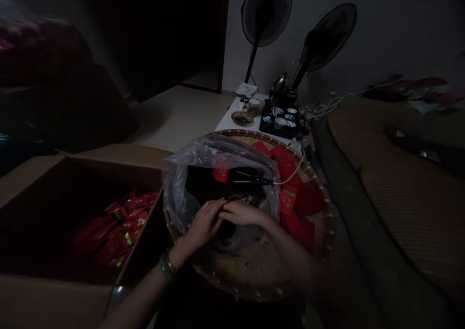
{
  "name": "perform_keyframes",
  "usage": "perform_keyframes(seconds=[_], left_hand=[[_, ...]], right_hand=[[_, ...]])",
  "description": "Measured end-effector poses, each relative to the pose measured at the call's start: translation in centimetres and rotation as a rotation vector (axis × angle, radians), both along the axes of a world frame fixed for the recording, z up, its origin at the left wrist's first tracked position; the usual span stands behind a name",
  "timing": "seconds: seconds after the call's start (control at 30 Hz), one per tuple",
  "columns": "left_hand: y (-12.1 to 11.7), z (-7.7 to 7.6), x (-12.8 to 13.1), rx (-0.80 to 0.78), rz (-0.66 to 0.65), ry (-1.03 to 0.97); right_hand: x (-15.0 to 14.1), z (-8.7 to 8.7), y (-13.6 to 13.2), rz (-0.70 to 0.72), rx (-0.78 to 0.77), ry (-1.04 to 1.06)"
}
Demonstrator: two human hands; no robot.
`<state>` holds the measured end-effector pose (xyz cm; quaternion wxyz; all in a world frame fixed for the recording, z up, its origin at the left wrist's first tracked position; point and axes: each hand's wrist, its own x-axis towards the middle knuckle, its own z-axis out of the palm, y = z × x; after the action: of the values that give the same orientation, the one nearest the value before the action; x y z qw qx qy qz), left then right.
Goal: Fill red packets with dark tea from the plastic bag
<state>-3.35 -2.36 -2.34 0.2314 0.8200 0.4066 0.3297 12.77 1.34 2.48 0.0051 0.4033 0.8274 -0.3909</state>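
My left hand (209, 218), with a green and a gold-coloured bangle at its wrist, meets my right hand (242, 213) at the fingers. Both are closed over the near part of a clear plastic bag (175, 193); whatever they hold is hidden in the gloom. Dark loose material (199, 183) fills the opened bag. On it lie a red packet (221, 175) and a slim black device (250, 181) with a small red light and a white cable. The bag rests in a round woven bamboo tray (254, 271). Red packets (288, 199) lie along the tray's right side.
At left stands an open cardboard box (32, 174) holding many red packets (127, 222). Beyond the tray, a white table (227, 120) carries a dark tea tray with cups (280, 122). Two standing fans (267, 11) are behind. A woven-mat seat (392, 174) is at right.
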Motion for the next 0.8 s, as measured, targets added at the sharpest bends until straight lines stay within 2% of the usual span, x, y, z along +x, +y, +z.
perform_keyframes(seconds=[0.1,0.37,0.5,0.6,0.67,0.7,0.8], left_hand=[[-0.1,0.2,-0.5,-0.008,0.01,-0.051],[0.1,0.8,0.1,0.012,0.248,-0.034],[0.1,1.0,0.0,-0.036,0.287,-0.031],[0.0,1.2,-0.1,-0.039,0.271,-0.019],[-0.1,1.3,-0.1,-0.021,0.258,0.0],[-0.1,1.3,-0.1,-0.012,0.254,0.006],[-0.2,1.3,-0.1,0.0,0.258,0.017]], right_hand=[[-0.3,0.1,0.2,0.009,-0.067,-0.005],[-0.1,0.9,0.8,-0.083,-0.139,0.268],[-0.1,0.7,1.8,-0.304,-0.137,0.478],[-0.9,-0.9,3.6,-0.499,-0.192,0.555],[-1.8,-2.3,5.1,-0.519,-0.112,0.519],[-2.2,-3.0,5.9,-0.481,-0.024,0.493],[-3.5,-4.8,7.7,-0.231,0.275,0.384]])
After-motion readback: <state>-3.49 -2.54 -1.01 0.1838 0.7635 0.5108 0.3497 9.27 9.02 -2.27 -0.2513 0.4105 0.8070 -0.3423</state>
